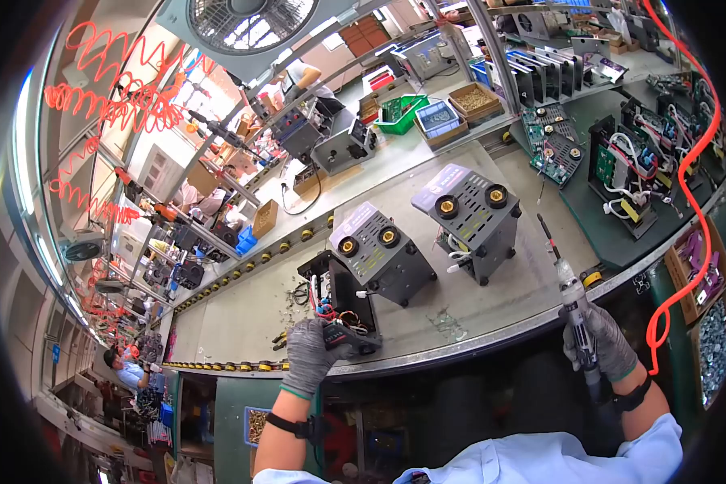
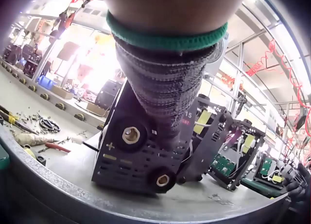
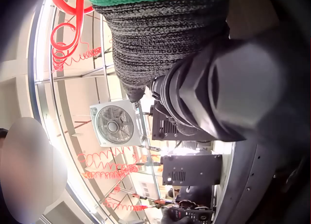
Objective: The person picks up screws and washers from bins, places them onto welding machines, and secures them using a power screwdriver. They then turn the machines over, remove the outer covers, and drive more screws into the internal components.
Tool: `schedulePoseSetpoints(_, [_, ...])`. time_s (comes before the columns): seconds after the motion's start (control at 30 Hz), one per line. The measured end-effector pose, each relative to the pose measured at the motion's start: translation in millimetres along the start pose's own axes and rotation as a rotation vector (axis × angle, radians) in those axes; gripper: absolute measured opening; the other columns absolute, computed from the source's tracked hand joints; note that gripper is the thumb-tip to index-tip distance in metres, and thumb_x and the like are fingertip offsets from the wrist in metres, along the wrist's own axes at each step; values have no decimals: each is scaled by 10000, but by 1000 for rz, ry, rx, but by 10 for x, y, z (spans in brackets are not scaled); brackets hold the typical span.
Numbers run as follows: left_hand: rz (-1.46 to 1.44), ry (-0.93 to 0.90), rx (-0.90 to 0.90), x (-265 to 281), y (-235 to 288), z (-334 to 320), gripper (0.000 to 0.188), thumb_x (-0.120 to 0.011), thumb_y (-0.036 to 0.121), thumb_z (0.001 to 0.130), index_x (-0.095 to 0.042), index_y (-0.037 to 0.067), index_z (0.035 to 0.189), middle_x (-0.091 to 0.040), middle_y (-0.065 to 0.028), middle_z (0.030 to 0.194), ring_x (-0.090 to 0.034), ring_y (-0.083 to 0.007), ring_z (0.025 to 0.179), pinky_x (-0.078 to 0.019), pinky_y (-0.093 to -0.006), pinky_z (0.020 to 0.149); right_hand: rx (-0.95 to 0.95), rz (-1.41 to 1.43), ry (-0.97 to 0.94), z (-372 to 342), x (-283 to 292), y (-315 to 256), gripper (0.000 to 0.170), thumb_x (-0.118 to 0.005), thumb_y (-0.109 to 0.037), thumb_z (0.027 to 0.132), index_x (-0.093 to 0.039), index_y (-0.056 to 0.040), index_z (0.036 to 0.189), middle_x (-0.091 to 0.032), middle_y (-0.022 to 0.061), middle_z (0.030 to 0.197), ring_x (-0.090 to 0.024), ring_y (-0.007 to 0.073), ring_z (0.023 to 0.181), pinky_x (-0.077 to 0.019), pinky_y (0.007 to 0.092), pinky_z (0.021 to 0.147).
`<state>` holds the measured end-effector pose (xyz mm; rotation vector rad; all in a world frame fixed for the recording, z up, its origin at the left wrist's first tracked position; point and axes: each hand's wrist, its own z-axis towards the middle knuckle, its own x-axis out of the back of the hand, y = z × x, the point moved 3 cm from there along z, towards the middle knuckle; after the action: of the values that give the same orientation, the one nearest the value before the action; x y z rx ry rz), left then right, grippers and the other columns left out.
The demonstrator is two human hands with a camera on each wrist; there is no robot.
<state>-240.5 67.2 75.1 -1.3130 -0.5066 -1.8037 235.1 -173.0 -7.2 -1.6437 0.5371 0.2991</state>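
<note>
My left hand (image 1: 308,359), in a grey knit glove, grips the dark front panel (image 2: 138,151) of a machine (image 1: 343,302) standing without its cover near the bench's front edge. That panel carries two round brass-centred sockets, one marked with a plus. Coloured wires show inside the housing. In my right hand (image 1: 609,343), also gloved, is a power screwdriver (image 1: 577,315), its long bit pointing up and away over the bench edge. Two covered grey machines with brass sockets, a nearer one (image 1: 383,258) and a farther one (image 1: 476,222), stand between the hands.
Pliers (image 1: 280,340) and loose screws lie left of the open machine. Circuit boards (image 1: 552,145) and wired assemblies (image 1: 621,177) sit on green matting at the right. A red air hose (image 1: 686,161) hangs there. Green (image 1: 401,113) and blue bins line the far side.
</note>
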Motion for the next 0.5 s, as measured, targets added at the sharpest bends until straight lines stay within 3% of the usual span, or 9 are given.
schedulePoseSetpoints(0.17, [63, -60, 34, -38, -64, 238, 697, -984, 415, 541, -670, 69, 1058, -689, -116, 889, -680, -332, 858, -515, -469, 822, 22, -26, 18, 405, 278, 74, 689, -692, -660, 911, -569, -76, 1256, -651, 37, 764, -657, 134, 596, -567, 261, 482])
schedulePoseSetpoints(0.3, [157, -243, 104, 347, 27, 514, 640, -954, 410, 634, -693, 60, 1102, -696, -126, 901, -689, -340, 884, -537, -469, 827, -22, 110, -10, 638, 562, 349, 621, -683, -617, 943, -569, -89, 1250, -669, 38, 773, -668, 138, 579, -575, 273, 455])
schedulePoseSetpoints(0.37, [-178, -229, 141, 595, -36, 743, 658, -924, 421, 697, -688, 37, 1177, -712, -171, 980, -699, -352, 973, -549, -456, 885, -29, 112, -1, 623, 501, 307, 615, -682, -609, 947, -570, -87, 1253, -673, 41, 776, -669, 138, 576, -577, 276, 451])
schedulePoseSetpoints(0.43, [-232, -74, 225, 746, 61, 1200, 635, -867, 435, 781, -678, 7, 1210, -722, -205, 1084, -702, -339, 1040, -546, -428, 942, -28, 106, 3, 655, 503, 285, 609, -682, -601, 951, -570, -86, 1256, -677, 44, 778, -670, 138, 572, -580, 278, 447])
schedulePoseSetpoints(0.5, [-338, -2, 181, 656, 170, 1734, 625, -770, 522, 875, -677, -13, 1186, -719, -216, 1137, -698, -329, 1063, -542, -427, 938, -56, 101, -16, 685, 514, 296, 617, -675, -593, 959, -565, -69, 1267, -675, 40, 779, -668, 132, 573, -581, 277, 450])
